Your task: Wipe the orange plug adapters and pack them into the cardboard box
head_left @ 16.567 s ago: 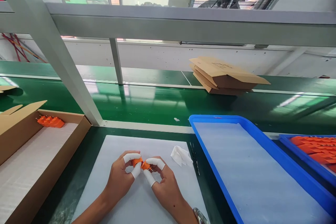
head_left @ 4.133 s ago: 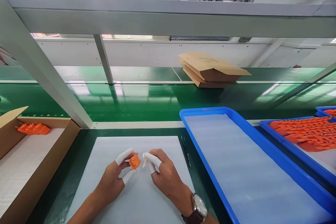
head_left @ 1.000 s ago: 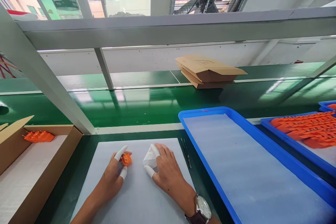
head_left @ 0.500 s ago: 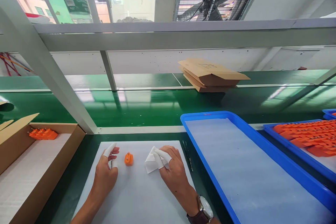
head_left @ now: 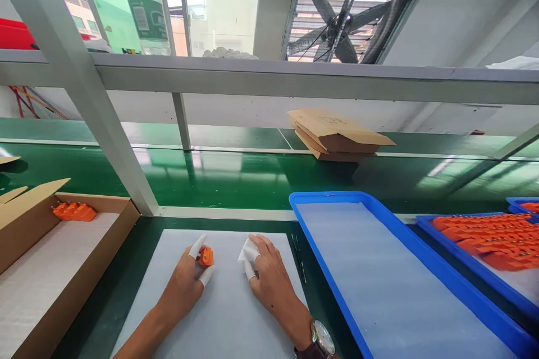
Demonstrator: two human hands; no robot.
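Note:
A small orange plastic piece (head_left: pixel 206 256) rests on the white sheet (head_left: pixel 227 314). My left hand (head_left: pixel 185 280) is around its left side, index finger and thumb spread above and below it; both wear white finger covers. The fingers are very near the piece, and firm contact cannot be made out. Between the covered thumb and fingers of my right hand (head_left: pixel 272 275) is a folded white wipe (head_left: pixel 248 251), held low over the sheet to the right of the piece. A watch (head_left: pixel 322 339) is on the right wrist.
At left stands an open cardboard box (head_left: pixel 84 280) holding a few orange pieces (head_left: pixel 74 212). A blue tray (head_left: pixel 337 286) lies to the right, and beyond it another tray (head_left: pixel 501 280) bears many orange parts (head_left: pixel 490 238). Thin metal tools (head_left: pixel 300 258) lie beside the sheet. Flat cartons (head_left: pixel 337 132) sit behind.
My left hand has moved right to the orange piece, with its index finger and thumb spreading around it. My right hand keeps the wipe, now more bunched. The camera view has tilted slightly up.

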